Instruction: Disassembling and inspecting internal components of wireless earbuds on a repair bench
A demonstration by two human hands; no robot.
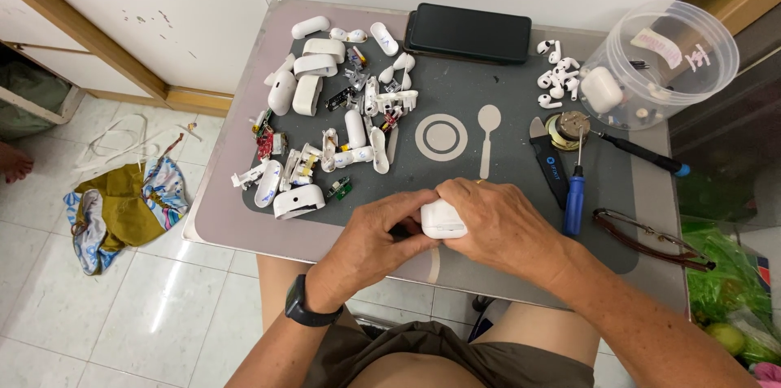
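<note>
Both our hands close on the white earbud case [443,220], left hand [376,240] and right hand [496,221] gripping opposite ends, its long axis running left-right.

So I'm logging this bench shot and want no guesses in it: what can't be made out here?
- White earbud case: its front and near side, covered by the left hand and right hand.
- The dark object by the left fingers: mostly hidden.
- Plastic tub: small bits inside, too small and blurred.
- Parts pile: single pieces, too small.
- Green bag: cut off by the right edge.
</note>
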